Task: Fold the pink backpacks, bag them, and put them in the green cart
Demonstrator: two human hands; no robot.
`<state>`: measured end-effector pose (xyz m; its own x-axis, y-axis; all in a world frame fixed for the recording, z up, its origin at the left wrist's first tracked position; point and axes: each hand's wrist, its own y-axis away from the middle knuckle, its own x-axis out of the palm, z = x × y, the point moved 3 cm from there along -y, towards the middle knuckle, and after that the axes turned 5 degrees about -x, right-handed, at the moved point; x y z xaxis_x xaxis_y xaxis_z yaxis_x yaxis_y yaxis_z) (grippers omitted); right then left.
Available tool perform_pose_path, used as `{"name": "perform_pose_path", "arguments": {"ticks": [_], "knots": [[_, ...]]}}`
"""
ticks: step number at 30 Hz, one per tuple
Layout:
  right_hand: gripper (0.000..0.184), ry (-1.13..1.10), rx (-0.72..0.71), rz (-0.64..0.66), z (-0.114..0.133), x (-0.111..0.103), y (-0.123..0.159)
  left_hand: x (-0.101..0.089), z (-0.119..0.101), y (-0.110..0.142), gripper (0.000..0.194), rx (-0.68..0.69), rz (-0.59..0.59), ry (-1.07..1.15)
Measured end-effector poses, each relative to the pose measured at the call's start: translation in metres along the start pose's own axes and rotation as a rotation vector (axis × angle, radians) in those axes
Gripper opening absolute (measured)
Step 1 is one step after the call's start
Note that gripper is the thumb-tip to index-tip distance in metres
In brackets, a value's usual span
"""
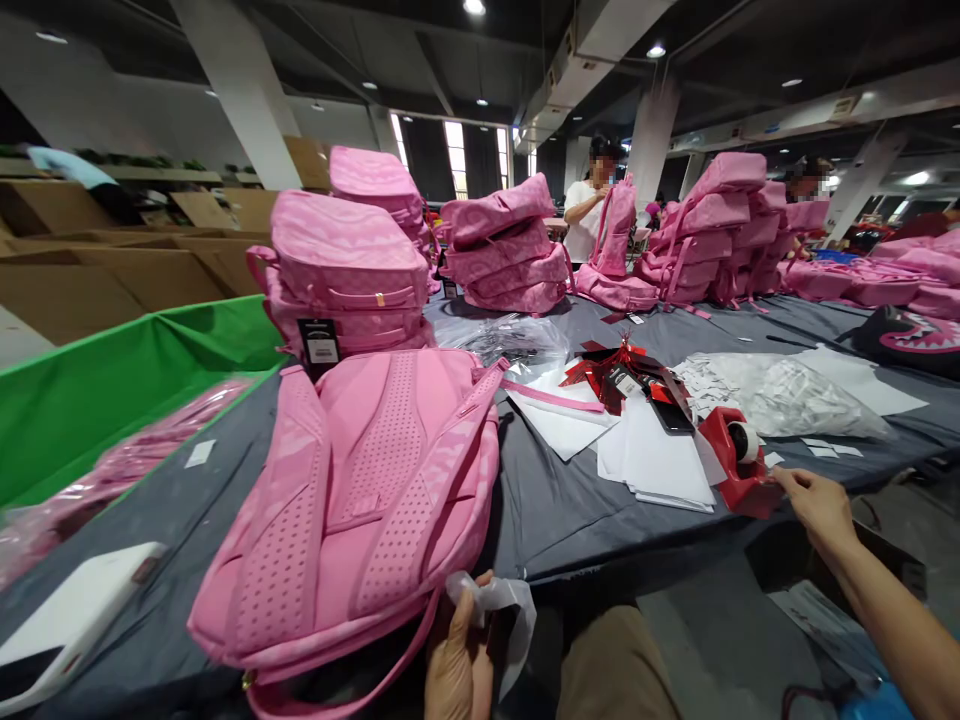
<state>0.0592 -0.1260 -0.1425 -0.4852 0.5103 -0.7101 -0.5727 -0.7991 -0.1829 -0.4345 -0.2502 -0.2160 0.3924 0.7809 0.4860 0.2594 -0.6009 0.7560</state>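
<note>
Pink camouflage-patterned fabric backpack lies straps-up on the dark grey cloth-covered table. Beside its lower edge, the left hand pinches a translucent white plastic strip. The right hand bunches its fingertips at the red tape dispenser; whether they grip anything, I cannot tell. Straight, steady pulling seems best there. Perforated padded straps flank the backpack's smooth panel.
</note>
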Motion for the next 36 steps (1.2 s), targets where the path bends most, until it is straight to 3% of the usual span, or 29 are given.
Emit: {"name": "perform_pose_path", "arguments": {"ticks": [4, 6, 8, 11, 13, 15, 16, 17, 19, 22, 25, 32, 36], "knots": [[0.041, -0.175, 0.115, 0.048, -0.010, -0.008, 0.033, 0.001, 0.001, 0.002, 0.007, -0.004, -0.017, 0.016], [0.048, -0.367, 0.210, 0.071, -0.016, 0.002, 0.050, 0.000, 0.001, -0.001, 0.007, -0.001, -0.012, 0.022], [0.058, -0.516, 0.238, 0.138, -0.012, 0.024, 0.065, -0.001, 0.002, -0.004, 0.019, 0.018, 0.003, 0.010], [0.066, -0.674, 0.219, 0.367, 0.028, 0.072, 0.099, -0.002, 0.004, -0.003, 0.047, 0.053, 0.014, -0.024], [0.061, -0.753, 0.220, 0.653, 0.075, 0.106, 0.136, 0.000, 0.006, 0.002, 0.061, 0.072, 0.023, -0.039], [0.055, -0.758, 0.095, 1.008, 0.133, 0.131, 0.178, 0.004, 0.007, 0.006, 0.068, 0.107, 0.047, -0.051], [0.054, -0.724, -0.051, 1.173, 0.162, 0.140, 0.197, 0.007, 0.006, 0.005, 0.069, 0.143, 0.064, -0.054], [0.053, -0.674, -0.248, 1.298, 0.190, 0.147, 0.213, 0.009, 0.004, 0.004, 0.067, 0.194, 0.083, -0.056], [0.052, -0.576, -0.677, 1.390, 0.237, 0.159, 0.234, 0.012, -0.001, 0.002, 0.062, 0.312, 0.143, -0.054], [0.047, -0.455, -1.099, 1.338, 0.277, 0.181, 0.243, 0.015, -0.006, 0.002, 0.058, 0.459, 0.226, -0.061], [0.032, -0.302, -1.319, 1.223, 0.284, 0.199, 0.239, 0.016, -0.005, 0.003, 0.056, 0.495, 0.237, -0.059], [0.016, -0.120, -1.646, 0.728, 0.271, 0.198, 0.243, 0.014, -0.006, 0.003, 0.057, 0.464, 0.242, -0.045], [0.016, -0.100, -1.664, 0.649, 0.275, 0.195, 0.249, 0.012, -0.005, 0.005, 0.059, 0.450, 0.243, -0.032]]}}
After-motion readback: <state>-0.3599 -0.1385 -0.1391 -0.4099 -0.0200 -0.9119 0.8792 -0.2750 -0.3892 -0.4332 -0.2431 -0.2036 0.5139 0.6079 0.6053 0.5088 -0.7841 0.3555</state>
